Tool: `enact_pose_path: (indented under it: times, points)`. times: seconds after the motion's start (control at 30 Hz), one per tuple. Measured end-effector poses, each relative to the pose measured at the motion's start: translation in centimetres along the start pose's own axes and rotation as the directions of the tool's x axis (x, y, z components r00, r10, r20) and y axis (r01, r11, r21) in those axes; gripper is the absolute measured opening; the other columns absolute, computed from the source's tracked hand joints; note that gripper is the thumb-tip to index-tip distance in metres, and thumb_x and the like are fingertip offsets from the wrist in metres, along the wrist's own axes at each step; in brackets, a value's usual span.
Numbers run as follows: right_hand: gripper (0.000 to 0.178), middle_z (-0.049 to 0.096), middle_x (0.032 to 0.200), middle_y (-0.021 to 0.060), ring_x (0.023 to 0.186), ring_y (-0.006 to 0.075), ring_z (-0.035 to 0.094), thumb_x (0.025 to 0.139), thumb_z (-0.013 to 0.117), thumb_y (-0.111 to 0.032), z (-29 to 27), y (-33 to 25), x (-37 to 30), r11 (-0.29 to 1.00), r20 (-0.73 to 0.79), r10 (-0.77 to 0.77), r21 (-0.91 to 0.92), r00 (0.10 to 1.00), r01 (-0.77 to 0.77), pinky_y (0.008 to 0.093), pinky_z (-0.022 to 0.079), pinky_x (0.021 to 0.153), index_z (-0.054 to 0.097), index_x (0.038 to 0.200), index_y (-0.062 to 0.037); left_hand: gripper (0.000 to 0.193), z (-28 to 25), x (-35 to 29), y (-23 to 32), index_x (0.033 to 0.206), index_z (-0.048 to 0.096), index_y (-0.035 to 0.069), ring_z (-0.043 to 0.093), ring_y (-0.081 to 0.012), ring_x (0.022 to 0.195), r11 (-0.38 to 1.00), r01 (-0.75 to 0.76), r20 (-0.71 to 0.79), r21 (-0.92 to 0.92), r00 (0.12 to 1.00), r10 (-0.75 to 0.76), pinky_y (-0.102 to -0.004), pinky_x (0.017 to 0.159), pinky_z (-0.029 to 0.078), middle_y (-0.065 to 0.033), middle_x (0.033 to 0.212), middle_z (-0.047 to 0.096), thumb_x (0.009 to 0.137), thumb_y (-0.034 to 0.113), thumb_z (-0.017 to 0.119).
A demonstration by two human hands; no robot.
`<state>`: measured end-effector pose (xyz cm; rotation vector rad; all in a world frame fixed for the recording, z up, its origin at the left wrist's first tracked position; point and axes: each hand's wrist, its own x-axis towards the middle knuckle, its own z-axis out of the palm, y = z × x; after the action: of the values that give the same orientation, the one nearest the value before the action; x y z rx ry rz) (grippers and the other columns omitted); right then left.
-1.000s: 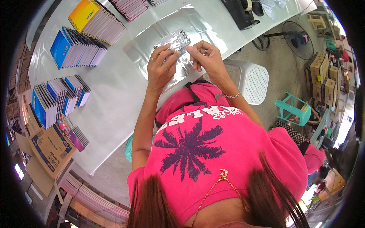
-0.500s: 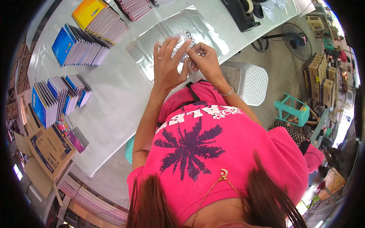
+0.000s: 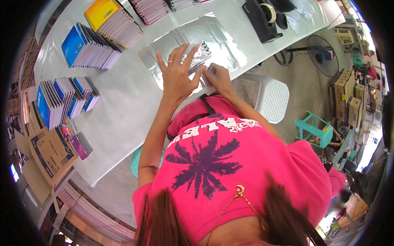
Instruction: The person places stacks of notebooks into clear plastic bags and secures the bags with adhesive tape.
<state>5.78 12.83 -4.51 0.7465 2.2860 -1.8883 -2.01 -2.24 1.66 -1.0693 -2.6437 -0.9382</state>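
Observation:
My left hand (image 3: 177,76) rests over a stack of clear plastic sheets or bags (image 3: 158,53), its fingers stretched and spread. A small crumpled shiny patch of plastic (image 3: 202,54) shows just past its fingertips. By the table's near edge, my right hand (image 3: 219,78) is closed with thumb and fingers pinched together. Whatever those fingers hold, if anything, is too small or hidden to make out. The left thumb tip almost meets the right fingertips.
Blue spiral notebooks (image 3: 88,47) and yellow ones (image 3: 113,24) stand in rows at the left. A black tape dispenser (image 3: 262,22) sits far right. Beside the table are a white stool (image 3: 273,100) and a fan (image 3: 322,55); an open carton (image 3: 51,153) stands lower left.
My right hand has dropped toward the table's near edge, away from the crumpled plastic. My left hand has opened wider and shifted slightly left. The view has tilted a little.

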Motion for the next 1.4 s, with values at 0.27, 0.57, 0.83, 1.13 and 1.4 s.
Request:
enact_pose_path:
  times: [0.27, 0.57, 0.83, 1.13, 1.4]
  points:
    - [0.037, 0.053, 0.126, 0.0211, 0.120, 0.0302, 0.051, 0.093, 0.060, -0.018, 1.4, -1.0, -0.6, 0.177, 0.848, 0.015, 0.520, 0.530, -0.836, 0.0368, 0.043, 0.101, 0.052, 0.120, 0.0052, 0.087, -0.4, 4.9, 0.8, 0.142, 0.040, 0.022, 0.054, -0.0299, 0.110, 0.993, 0.106, 0.050, -0.053, 0.993, -0.103, -0.0552, 0.109, 0.023, -0.0118, 0.117, 0.055, 0.067, 0.029, 0.083]
    - [0.067, 0.056, 0.125, 0.0143, 0.118, 0.0266, 0.054, 0.071, 0.056, 0.012, -5.8, -6.4, 5.0, 0.775, 0.411, -0.163, 0.616, 0.897, -0.141, 0.0395, 0.044, 0.100, 0.040, 0.135, -0.0001, 0.077, 1.8, -0.9, -1.9, 0.137, 0.046, 0.008, 0.048, -0.0228, 0.121, 0.609, 0.256, -0.031, -0.751, 0.908, -0.419, -0.0347, 0.106, 0.035, -0.0104, 0.130, 0.050, 0.069, 0.013, 0.082]
    - [0.064, 0.055, 0.121, 0.0122, 0.116, 0.0287, 0.052, 0.073, 0.071, -0.004, -6.2, -5.1, 5.6, 0.850, 0.417, -0.424, -0.125, 0.804, 0.512, 0.0370, 0.040, 0.101, 0.042, 0.130, -0.0093, 0.089, 3.9, -1.5, -0.2, 0.144, 0.035, 0.013, 0.040, -0.0338, 0.132, 0.715, 0.366, 0.062, -0.596, 0.908, -0.414, -0.0423, 0.110, 0.033, -0.0141, 0.143, 0.040, 0.067, 0.012, 0.081]
    - [0.020, 0.052, 0.128, 0.0090, 0.121, 0.0317, 0.044, 0.071, 0.076, -0.013, -11.5, -14.4, 2.6, 0.484, 0.448, -0.694, -0.289, 0.563, 0.826, 0.0419, 0.037, 0.100, 0.065, 0.086, -0.0096, 0.020, -7.1, 3.2, 5.4, 0.084, 0.074, 0.019, 0.036, -0.0291, 0.137, 0.993, 0.065, -0.110, -0.100, 0.991, -0.076, -0.0549, 0.113, 0.020, -0.0029, 0.133, 0.054, 0.065, 0.017, 0.080]
    - [0.011, 0.051, 0.132, 0.0067, 0.124, 0.0307, 0.042, 0.076, 0.073, -0.016, -11.9, -15.0, 4.4, 0.232, 0.604, -0.686, -0.346, 0.406, 0.909, 0.0444, 0.030, 0.103, 0.068, 0.085, -0.0130, 0.030, -5.5, 2.5, 6.0, 0.094, 0.072, 0.018, 0.037, -0.0279, 0.135, 0.979, 0.110, 0.036, 0.169, 0.992, -0.118, -0.0544, 0.112, 0.021, -0.0049, 0.133, 0.052, 0.066, 0.025, 0.081]
